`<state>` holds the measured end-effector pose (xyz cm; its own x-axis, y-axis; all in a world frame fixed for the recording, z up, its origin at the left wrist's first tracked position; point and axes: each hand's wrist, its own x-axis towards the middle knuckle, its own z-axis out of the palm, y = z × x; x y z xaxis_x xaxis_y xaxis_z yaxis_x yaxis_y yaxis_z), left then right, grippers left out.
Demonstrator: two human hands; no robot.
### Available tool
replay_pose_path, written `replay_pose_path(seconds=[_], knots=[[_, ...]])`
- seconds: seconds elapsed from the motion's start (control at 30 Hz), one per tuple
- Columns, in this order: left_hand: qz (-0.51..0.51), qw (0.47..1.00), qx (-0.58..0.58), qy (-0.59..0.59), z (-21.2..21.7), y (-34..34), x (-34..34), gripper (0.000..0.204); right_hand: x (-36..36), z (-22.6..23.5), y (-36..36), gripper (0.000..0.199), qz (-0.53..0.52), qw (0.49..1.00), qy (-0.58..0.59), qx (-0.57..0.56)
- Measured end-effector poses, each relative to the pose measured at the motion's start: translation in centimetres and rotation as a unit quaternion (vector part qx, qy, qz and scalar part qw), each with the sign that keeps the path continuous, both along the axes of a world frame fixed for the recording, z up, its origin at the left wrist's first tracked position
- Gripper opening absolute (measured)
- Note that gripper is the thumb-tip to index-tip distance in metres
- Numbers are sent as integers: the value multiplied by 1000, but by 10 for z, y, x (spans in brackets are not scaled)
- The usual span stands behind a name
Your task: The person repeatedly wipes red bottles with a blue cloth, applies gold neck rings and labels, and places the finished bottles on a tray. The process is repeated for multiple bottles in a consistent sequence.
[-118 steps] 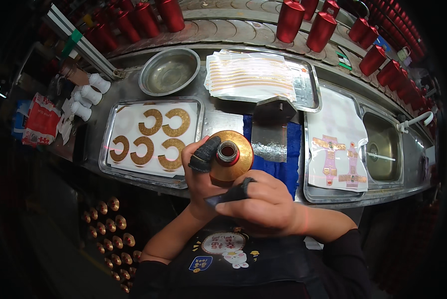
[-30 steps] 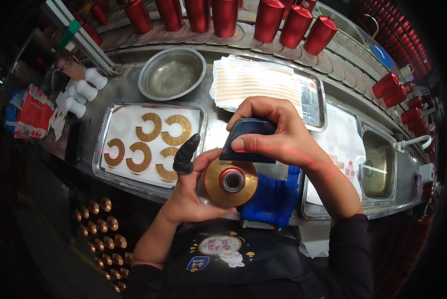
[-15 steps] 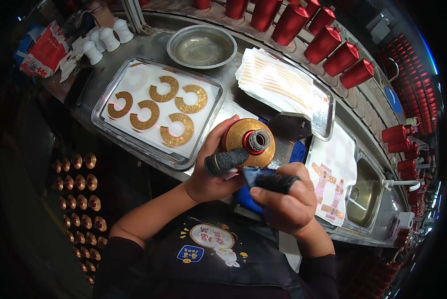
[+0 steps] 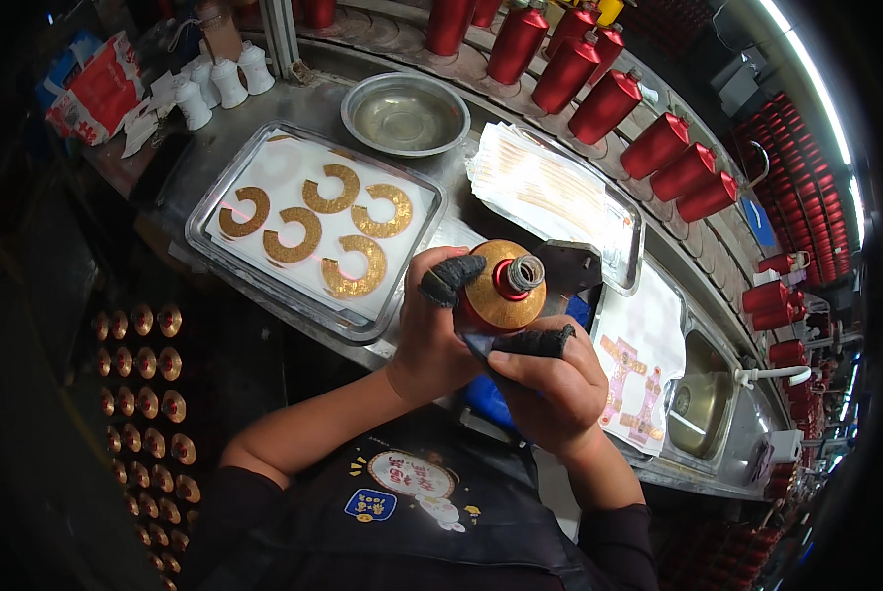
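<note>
A red bottle with a gold shoulder [image 4: 495,304] and an open threaded neck is tilted toward me in my left hand [image 4: 427,340]. Fingers of that hand wrap its side, and the thumb, in a black finger cover, lies along the gold shoulder. My right hand [image 4: 562,392] is closed around a thin, bluish flat scraper [image 4: 477,343], its edge against the bottle's near side. A black cover wraps one right-hand finger too. Just beyond the bottle stands a dark angled metal plate [image 4: 571,268]. The bottle's lower body is hidden by my hands.
Left on the bench, a metal tray [image 4: 205,229] bears several gold C-shaped decals on white sheets. Behind are a metal bowl [image 4: 407,116] and a stack of decal sheets [image 4: 540,177]. Patterned decals [image 4: 630,389] lie beside a sink [image 4: 702,389]. Red bottles [image 4: 566,74] line the conveyor.
The bottle has turned slightly in my left hand, and its thumb has moved up along the shoulder. My right hand has brought the scraper lower, in against the bottle's side.
</note>
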<state>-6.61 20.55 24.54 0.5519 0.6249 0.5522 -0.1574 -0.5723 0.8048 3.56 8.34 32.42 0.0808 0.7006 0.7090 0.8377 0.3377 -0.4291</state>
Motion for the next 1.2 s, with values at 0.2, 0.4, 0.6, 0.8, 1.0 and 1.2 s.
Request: replay_pose_path(seconds=[0.2,0.4,0.6,0.8,1.0,1.2], knots=[[-170,985,-35,2,6,30,-5,87,0,1,2,34,-94,995,-42,15],[-23,999,29,24,-9,10,-2,87,-12,-1,0,31,-123,990,-1,68],[-34,999,6,30,-27,9,2,95,-12,0,-3,36,-121,991,-20,52],[-115,986,-101,65,4,20,4,92,0,3,-31,27,-43,964,253,-64],[-251,924,-280,63,54,8,15,88,46,-25,-80,15,-215,752,604,-153],[-307,834,-372,268,23,-34,68,88,35,-67,-118,62,-205,802,497,-262]])
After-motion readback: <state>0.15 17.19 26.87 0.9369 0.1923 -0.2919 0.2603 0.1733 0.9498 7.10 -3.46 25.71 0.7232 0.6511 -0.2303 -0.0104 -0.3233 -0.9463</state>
